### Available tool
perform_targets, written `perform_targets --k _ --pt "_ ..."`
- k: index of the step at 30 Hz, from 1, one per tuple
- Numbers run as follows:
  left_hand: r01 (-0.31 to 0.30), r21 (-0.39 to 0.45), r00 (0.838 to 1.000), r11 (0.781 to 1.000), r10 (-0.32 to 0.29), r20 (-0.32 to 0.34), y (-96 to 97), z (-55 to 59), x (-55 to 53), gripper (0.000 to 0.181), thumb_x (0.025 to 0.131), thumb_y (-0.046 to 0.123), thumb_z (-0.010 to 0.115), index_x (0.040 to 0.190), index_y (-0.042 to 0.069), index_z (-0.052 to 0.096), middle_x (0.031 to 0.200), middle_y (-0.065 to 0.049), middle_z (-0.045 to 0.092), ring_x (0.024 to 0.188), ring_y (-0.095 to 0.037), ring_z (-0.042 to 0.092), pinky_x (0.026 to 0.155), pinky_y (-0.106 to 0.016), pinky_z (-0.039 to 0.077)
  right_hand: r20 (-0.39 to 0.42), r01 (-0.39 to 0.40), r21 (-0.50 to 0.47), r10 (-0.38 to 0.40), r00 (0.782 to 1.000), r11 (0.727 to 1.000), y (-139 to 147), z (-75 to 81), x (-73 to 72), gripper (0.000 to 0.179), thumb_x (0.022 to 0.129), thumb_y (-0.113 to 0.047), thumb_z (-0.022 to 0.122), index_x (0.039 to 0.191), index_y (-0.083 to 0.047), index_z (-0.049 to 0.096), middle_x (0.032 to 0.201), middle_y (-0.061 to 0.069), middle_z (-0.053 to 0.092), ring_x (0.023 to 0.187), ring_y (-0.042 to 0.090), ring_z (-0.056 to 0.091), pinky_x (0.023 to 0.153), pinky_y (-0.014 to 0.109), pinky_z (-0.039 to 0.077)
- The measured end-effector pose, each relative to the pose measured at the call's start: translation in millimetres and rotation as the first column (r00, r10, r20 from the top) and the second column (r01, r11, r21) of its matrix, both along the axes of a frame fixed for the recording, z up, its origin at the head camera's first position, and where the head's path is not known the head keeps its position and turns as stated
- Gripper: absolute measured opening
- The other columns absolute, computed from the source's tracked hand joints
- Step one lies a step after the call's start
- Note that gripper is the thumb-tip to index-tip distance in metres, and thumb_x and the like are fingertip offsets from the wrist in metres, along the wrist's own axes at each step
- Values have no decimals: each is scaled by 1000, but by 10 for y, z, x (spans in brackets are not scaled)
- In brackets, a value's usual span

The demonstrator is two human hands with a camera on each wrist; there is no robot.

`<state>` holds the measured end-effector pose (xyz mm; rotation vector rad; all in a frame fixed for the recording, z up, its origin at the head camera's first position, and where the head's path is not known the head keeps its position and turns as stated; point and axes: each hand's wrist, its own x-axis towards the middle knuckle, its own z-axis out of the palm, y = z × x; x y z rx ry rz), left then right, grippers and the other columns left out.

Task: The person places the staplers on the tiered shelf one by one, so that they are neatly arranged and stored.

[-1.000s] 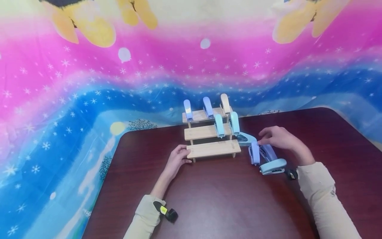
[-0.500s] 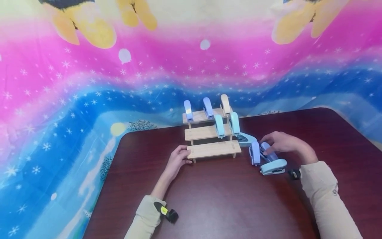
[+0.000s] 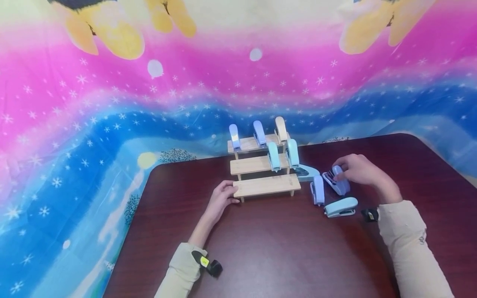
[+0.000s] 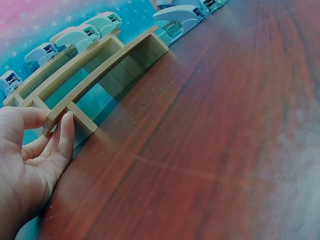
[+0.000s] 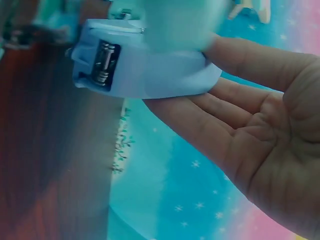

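My left hand (image 3: 220,201) pinches the left end of the lowest step of a three-step wooden rack (image 3: 266,186); the left wrist view shows thumb and fingers (image 4: 65,135) about the board's end. To the right of the rack, my right hand (image 3: 359,169) grips a purple stapler (image 3: 338,182) between thumb and fingers. In the right wrist view that stapler (image 5: 150,75) is partly hidden by a blurred mint shape. Close by on the table are another purple stapler (image 3: 318,190), a mint stapler (image 3: 340,207) and a light-blue stapler (image 3: 307,173) against the rack's right side.
On the top step stand two purple staplers, one at the left end (image 3: 234,137), and a cream stapler (image 3: 281,129). Two mint staplers, one at the right end (image 3: 292,153), stand on the middle step. A printed cloth (image 3: 186,99) hangs behind the dark table (image 3: 275,248).
My right hand has come down onto the purple stapler, taken hold of it and shifted it slightly up and away from the mint stapler. The left hand stays on the rack.
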<state>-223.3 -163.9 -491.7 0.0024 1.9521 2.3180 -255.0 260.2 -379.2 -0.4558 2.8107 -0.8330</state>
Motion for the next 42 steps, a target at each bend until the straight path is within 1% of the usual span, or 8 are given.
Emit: perform_targets --k 9,16,20,26,28,34,38,42 --pt "2 -3 1000 1000 -2 -4 -4 16 -14 27 99 4 62 123 -9 56 97 -8 66 86 -15 66 69 -28 61 -103 53 -59 -59 993 997 3 233 107 42 96 -10 71 129 14 60 112 31 68 96 39 66 74 47 62" --pt "7 1 1000 1000 -7 15 2 -1 -14 27 100 3 62 123 -8 56 97 -7 65 85 -14 66 68 -27 61 -202 127 -110 -148 968 986 -91 407 216 48 97 -16 73 134 10 59 111 32 69 97 42 67 68 35 58" --pt "-2 -3 1000 1000 2 16 5 1 -15 28 99 3 62 124 -9 55 96 -7 64 84 -14 66 68 -26 61 -199 179 -190 -216 956 965 -162 499 284 52 97 -22 74 139 4 58 118 30 68 108 45 67 75 34 59" --pt "2 -6 1000 1000 -2 17 -6 9 -3 29 100 4 62 125 -9 55 97 -8 65 85 -15 66 69 -27 61 -184 207 -297 -268 946 932 -235 603 355 54 97 -29 75 140 -2 60 123 29 67 115 46 65 72 8 47" --pt "3 -13 1000 1000 -3 17 -13 12 3 29 100 4 62 125 -10 55 97 -8 65 86 -15 66 69 -27 61 -193 215 -321 -285 939 923 -258 630 377 53 96 -29 76 140 -3 61 123 29 67 115 45 66 70 4 46" --pt "-5 -13 1000 1000 5 10 -39 23 9 28 100 3 61 124 -8 55 97 -9 65 85 -15 66 68 -27 61 -212 244 -395 -346 914 886 -352 710 403 52 95 -34 77 138 -7 64 125 26 67 114 40 66 68 6 50" --pt "-2 -8 1000 1000 2 9 -33 24 3 27 100 4 61 124 -8 56 97 -9 65 84 -16 66 69 -27 61 -196 256 -439 -370 908 861 -445 747 394 54 95 -36 77 138 -7 65 127 25 67 115 36 67 70 6 51" --pt "3 -13 1000 1000 -3 10 -14 24 2 29 100 4 61 125 -8 55 98 -9 64 85 -16 66 69 -27 61 -167 256 -492 -379 910 832 -548 755 375 55 94 -36 79 138 -7 65 125 23 69 104 13 70 74 9 53"
